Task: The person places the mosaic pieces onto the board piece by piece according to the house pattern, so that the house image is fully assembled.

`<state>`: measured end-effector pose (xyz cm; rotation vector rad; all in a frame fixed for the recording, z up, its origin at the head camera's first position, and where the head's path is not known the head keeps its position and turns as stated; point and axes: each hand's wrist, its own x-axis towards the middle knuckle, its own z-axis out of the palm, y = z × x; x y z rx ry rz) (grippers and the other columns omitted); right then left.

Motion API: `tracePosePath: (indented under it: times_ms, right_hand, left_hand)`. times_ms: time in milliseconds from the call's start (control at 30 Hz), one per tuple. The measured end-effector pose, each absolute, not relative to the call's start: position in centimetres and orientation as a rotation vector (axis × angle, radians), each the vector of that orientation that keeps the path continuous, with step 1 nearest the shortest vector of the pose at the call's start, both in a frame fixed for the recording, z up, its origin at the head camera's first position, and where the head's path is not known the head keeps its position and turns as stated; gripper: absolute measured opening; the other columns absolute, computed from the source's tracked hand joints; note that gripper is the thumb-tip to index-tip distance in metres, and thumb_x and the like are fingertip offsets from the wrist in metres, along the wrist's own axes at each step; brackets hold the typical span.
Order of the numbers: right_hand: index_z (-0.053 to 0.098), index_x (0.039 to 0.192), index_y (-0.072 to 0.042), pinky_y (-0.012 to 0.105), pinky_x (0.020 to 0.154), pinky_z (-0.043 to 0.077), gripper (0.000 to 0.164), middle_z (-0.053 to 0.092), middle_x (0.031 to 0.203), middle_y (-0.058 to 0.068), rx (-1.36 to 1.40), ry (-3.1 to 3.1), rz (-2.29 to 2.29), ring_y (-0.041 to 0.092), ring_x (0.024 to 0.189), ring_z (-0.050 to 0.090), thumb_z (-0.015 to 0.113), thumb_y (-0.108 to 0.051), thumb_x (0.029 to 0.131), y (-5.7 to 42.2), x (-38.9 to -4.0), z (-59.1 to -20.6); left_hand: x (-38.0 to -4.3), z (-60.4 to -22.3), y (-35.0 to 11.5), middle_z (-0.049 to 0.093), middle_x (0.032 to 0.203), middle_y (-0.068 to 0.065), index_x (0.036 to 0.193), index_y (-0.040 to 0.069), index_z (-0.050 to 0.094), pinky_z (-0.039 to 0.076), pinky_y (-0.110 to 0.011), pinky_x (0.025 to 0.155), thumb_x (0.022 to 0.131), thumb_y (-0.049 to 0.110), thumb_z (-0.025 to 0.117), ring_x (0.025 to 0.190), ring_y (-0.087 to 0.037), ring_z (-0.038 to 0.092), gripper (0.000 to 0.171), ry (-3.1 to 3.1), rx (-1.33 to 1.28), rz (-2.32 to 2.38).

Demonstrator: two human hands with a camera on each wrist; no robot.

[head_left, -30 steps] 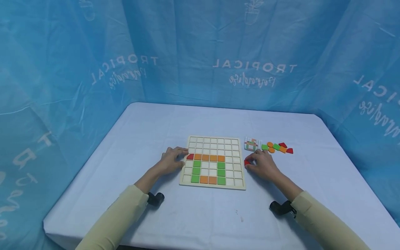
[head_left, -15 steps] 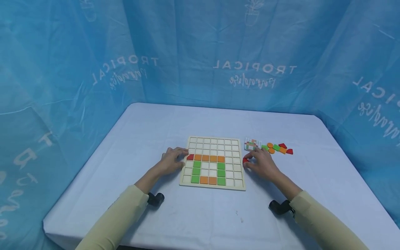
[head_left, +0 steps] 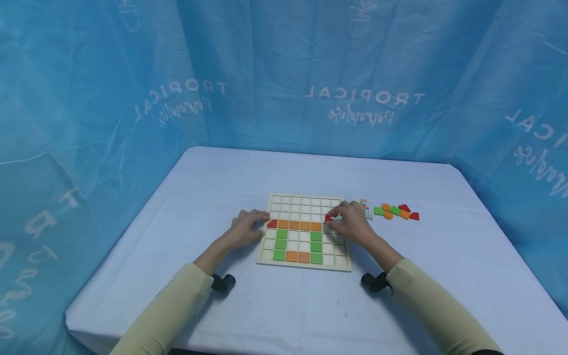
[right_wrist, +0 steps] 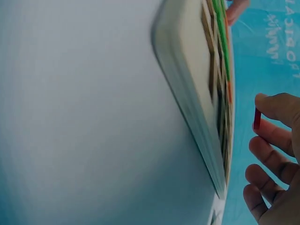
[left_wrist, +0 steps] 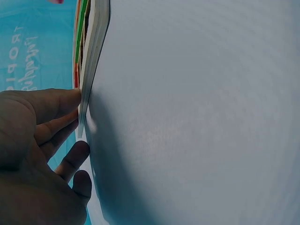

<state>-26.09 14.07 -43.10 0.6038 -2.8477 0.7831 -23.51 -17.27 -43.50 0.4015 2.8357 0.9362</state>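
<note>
A pale wooden grid board (head_left: pixel 306 267) lies on the table. In it sit a red corner-rounded tile (head_left: pixel 272 224), a row of orange tiles (head_left: pixel 294 225) beside it, green columns (head_left: pixel 316 247) below and orange tiles (head_left: pixel 298 256) at the bottom. My left hand (head_left: pixel 243 230) rests its thumb and fingertips against the board's left edge, also seen in the left wrist view. Between thumb and index finger, my right hand (head_left: pixel 352 223) pinches a small red tile (right_wrist: pixel 257 118) above the board, right of the orange row. Its other fingers are loosely bent.
A pattern card (head_left: pixel 369 209) lies right of the board, partly behind the right hand. Loose pieces lie farther right: a green square (head_left: pixel 378 211), orange circles (head_left: pixel 385 207), red pieces (head_left: pixel 404 208) and others. White cloth (head_left: pixel 222 177) covers the table; blue curtains (head_left: pixel 284 74) stand around it.
My right hand has moved left from beside the board to over its grid, carrying the red tile. The left hand stays at the board's left edge.
</note>
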Motion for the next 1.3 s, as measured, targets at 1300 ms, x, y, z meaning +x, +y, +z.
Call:
tracePosePath:
  times_ms: [1300]
  right_hand:
    - [0.073, 0.103, -0.006, 0.051, 0.106, 0.023, 0.026, 0.062, 0.097, 0.007, 0.504, -2.932, 0.823, 0.027, 0.1, 0.053, 0.076, -0.021, 0.081, 14.4, -26.2, -43.3]
  left_hand:
    - [-23.3, -43.1, -17.2, 0.049, 0.141, -0.006, 0.131, 0.006, 0.058, 0.028, -0.046, 0.091, 0.087, 0.009, 0.067, 0.111, -0.025, 0.039, 0.046, 2.82, 0.367, 0.943]
